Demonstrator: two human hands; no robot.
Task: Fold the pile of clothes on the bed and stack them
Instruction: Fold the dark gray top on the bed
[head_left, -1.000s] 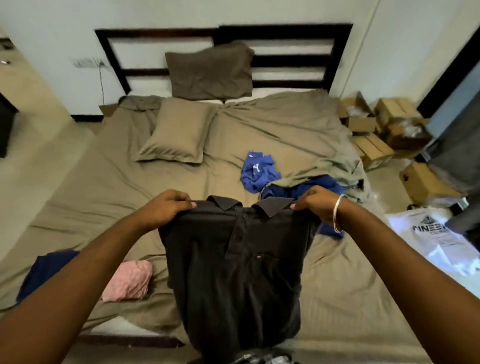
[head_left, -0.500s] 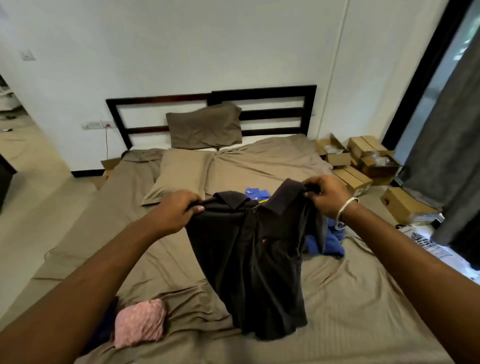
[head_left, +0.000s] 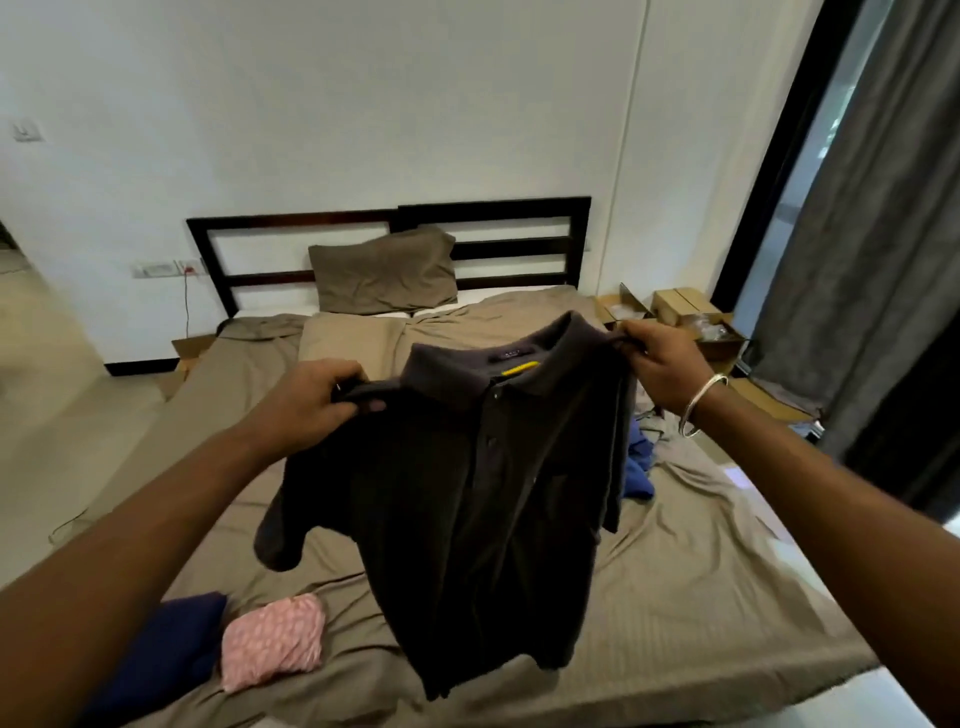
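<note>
A dark polo shirt (head_left: 467, 499) is held up above the bed (head_left: 701, 597), pinched at one shoulder by the left hand (head_left: 311, 410) and at the other by the right hand (head_left: 660, 364). It appears ready to be laid flat below the hands for folding.
</note>
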